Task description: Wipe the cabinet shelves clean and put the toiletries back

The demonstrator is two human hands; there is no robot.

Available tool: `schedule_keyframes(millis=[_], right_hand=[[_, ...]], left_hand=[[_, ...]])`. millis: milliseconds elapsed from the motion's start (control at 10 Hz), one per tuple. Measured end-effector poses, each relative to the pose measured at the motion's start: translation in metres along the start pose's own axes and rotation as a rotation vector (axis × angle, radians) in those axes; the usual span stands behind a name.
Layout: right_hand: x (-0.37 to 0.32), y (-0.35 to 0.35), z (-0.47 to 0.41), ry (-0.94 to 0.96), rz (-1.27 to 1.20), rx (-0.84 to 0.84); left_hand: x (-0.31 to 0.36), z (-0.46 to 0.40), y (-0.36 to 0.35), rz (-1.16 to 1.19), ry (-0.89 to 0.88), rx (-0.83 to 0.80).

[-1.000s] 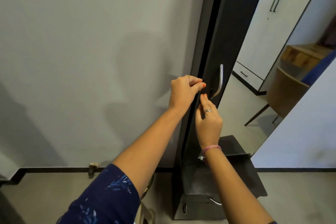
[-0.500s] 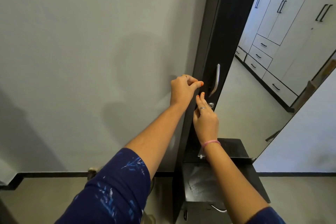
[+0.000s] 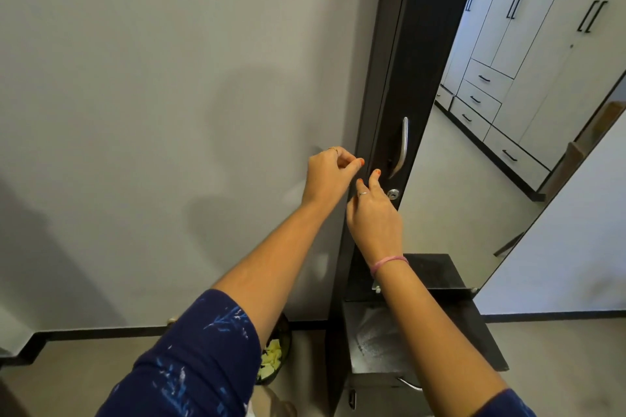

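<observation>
Tall dark cabinet door, edge-on, long axis vertical. Left hand curled, pinching its left edge; right hand nearer to steel handle just up-right, fingers loose, grasping nothing. No toiletries visible.

Dark brown cabinet door, silver handle; navy sleeve, pale blue streaks; pink wristband.

A grey floor carries a dark cabinet and a dark bin of pale scraps
</observation>
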State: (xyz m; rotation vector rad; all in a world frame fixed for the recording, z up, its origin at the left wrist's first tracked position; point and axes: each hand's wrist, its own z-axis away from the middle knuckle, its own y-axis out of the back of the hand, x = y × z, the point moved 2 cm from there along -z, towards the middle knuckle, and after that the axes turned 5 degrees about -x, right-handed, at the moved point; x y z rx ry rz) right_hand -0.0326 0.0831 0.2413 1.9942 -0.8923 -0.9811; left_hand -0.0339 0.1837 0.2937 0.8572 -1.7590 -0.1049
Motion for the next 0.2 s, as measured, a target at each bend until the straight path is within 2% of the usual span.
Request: schedule_keyframes(millis=[100,200], right_hand=[[-0.015,0.012,-0.004,0.024,-0.004,0.036],[-0.032,0.024,-0.013,0.115,-0.031,0.062]], left_hand=[[-0.011,0.006,0.026,-0.053,-0.036,0.056],[-0.016,0.014,0.059,-0.236,-0.094,0.161]])
